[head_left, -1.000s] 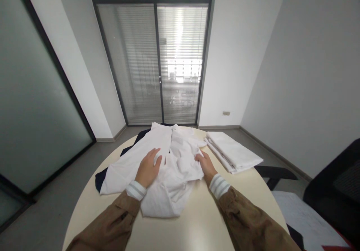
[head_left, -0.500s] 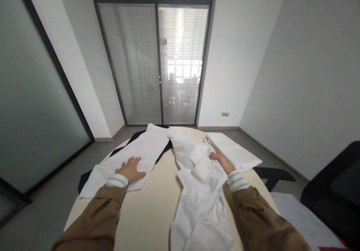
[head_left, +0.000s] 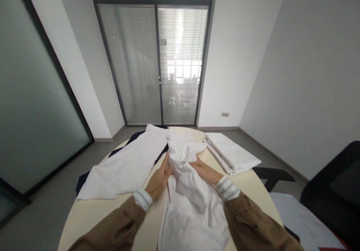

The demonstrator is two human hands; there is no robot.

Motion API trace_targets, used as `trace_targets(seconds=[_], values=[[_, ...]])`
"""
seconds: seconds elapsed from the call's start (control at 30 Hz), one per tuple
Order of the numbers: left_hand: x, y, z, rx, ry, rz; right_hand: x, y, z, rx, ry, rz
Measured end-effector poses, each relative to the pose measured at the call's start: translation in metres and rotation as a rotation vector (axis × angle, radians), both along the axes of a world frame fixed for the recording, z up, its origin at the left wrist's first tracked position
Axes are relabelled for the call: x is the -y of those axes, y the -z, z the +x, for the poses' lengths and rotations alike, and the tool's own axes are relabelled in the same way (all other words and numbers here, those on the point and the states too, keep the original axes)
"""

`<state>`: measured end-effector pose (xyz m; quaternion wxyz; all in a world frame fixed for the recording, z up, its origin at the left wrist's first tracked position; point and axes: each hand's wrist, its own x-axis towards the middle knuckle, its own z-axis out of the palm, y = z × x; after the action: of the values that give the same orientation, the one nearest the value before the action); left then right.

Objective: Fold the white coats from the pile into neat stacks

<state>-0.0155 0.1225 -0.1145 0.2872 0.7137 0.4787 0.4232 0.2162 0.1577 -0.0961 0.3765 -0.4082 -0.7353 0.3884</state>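
A crumpled white garment (head_left: 194, 194) runs lengthwise down the middle of the round table, its near end at the bottom of the view. At its left edge, my left hand (head_left: 159, 176) grips the bunched cloth with the thumb side up. Opposite, my right hand (head_left: 206, 170) holds the right edge, its fingertips hidden in the folds. To the left lies a flattened white piece of clothing (head_left: 126, 164) over dark navy cloth (head_left: 83, 179). A folded white stack of cloth (head_left: 232, 151) rests at the right.
The cream round tabletop (head_left: 140, 206) carries all the cloth. A black chair (head_left: 334, 191) with an armrest stands at the right, beside a light, papery-looking surface (head_left: 303, 221). Glass panels with blinds (head_left: 180, 67) are behind the table.
My left hand has left the flattened clothing at the left and moved right to the middle garment. My right hand has shifted left and slightly nearer, gathering that garment inward.
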Motion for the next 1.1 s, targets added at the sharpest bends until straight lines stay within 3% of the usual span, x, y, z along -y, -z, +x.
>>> trace_targets(seconds=[0.13,0.3,0.4,0.57,0.77,0.87,0.97,1.1], values=[[-0.002,0.003,-0.002,0.056,0.075,-0.069,0.013,0.014,-0.019,0.316,0.039,0.092],[-0.022,0.017,-0.009,0.099,-0.123,-0.168,0.008,0.020,-0.023,0.336,0.155,0.103],[-0.034,0.020,-0.022,0.210,-0.141,-0.168,-0.006,0.019,-0.008,0.258,0.280,0.108],[-0.049,0.007,-0.062,0.456,-0.290,-0.285,-0.030,0.016,0.038,0.108,0.374,0.193],[-0.063,0.004,-0.104,0.655,-0.339,-0.480,-0.043,0.033,0.068,0.193,0.545,0.160],[-0.065,0.006,-0.109,0.535,-0.331,-0.418,-0.042,0.044,0.064,0.230,0.453,0.160],[-0.062,0.008,-0.108,0.280,-0.221,-0.273,-0.039,0.048,0.062,0.328,0.333,0.131],[-0.057,0.011,-0.104,0.063,-0.150,-0.075,-0.037,0.041,0.068,0.494,0.386,0.079]])
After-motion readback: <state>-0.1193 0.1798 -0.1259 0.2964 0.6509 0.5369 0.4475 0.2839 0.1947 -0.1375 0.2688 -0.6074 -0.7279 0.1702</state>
